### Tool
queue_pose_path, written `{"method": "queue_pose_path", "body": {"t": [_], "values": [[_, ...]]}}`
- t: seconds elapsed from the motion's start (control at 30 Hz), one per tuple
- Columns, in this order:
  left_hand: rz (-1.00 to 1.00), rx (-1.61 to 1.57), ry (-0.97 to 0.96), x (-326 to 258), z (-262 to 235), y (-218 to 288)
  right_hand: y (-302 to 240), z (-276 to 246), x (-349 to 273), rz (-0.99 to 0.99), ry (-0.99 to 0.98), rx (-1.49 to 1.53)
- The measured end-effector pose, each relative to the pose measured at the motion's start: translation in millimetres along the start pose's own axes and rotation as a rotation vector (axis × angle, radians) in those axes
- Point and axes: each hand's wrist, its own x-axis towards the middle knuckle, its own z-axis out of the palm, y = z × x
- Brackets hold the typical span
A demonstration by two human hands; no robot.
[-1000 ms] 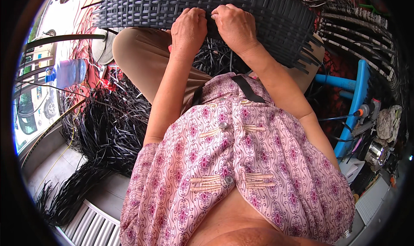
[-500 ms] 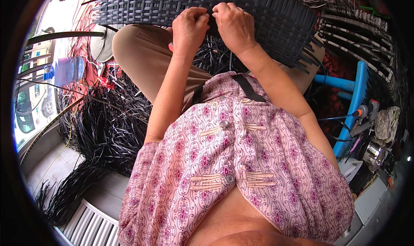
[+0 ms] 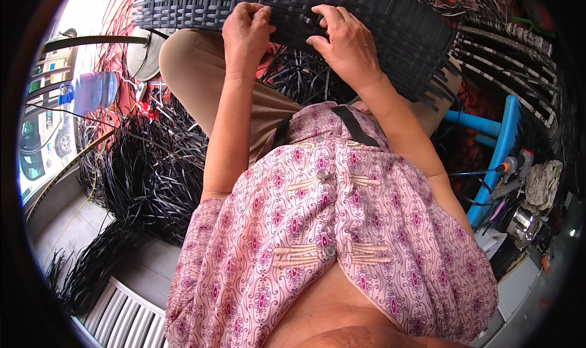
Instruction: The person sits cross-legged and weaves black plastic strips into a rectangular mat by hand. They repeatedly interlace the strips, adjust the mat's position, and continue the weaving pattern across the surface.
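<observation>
Across the person's lap, at the top of the head view, lies a dark woven panel (image 3: 366, 18) made of flat black plastic strips, resting on knees in tan trousers (image 3: 201, 73). Both bare hands work on its near edge. The left hand (image 3: 246, 33) is curled into a loose fist with the fingers folded down onto the weave; it seems to pinch a strip, though what exactly sits between the fingertips cannot be made out. The right hand (image 3: 345, 43) lies flatter, fingers bent and pressing on the panel, thumb tucked toward the edge near the other hand; whether it grips a strip is also unclear.

Loose ends of strip (image 3: 427, 85) stick out raggedly along the panel's right edge. More black strips lie in a large tangled heap (image 3: 152, 171) to the person's left, on the floor beside the legs. A clear water bottle (image 3: 91, 91) stands farther left. To the right are a blue plastic frame (image 3: 497, 159) and some small tools.

Judging by its look, the woven panel is light but springy and fairly stiff as a sheet, while single strips bend easily and are smooth, likely to slip. The firm woven edge gives the safest hold; a loose strip is best pinched close to where it enters the weave.
</observation>
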Motion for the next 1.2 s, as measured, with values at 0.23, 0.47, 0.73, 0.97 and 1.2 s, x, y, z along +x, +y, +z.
{"method": "queue_pose_path", "body": {"t": [0.23,0.47,0.73,0.97,1.2], "values": [[0.118,-0.1,0.159,9,-56,15,-11,5,28,-0.08,0.151,0.229],[0.184,-0.254,-0.154,-17,-49,64,-22,-4,60,0.043,-0.227,0.753],[0.434,0.581,0.012,11,-14,-5,-4,10,40,0.298,0.025,0.832],[0.401,0.835,-0.034,11,-1,14,-6,17,38,0.19,0.1,0.58],[0.519,0.833,0.076,8,10,0,-6,25,35,0.073,0.134,0.336]]}}
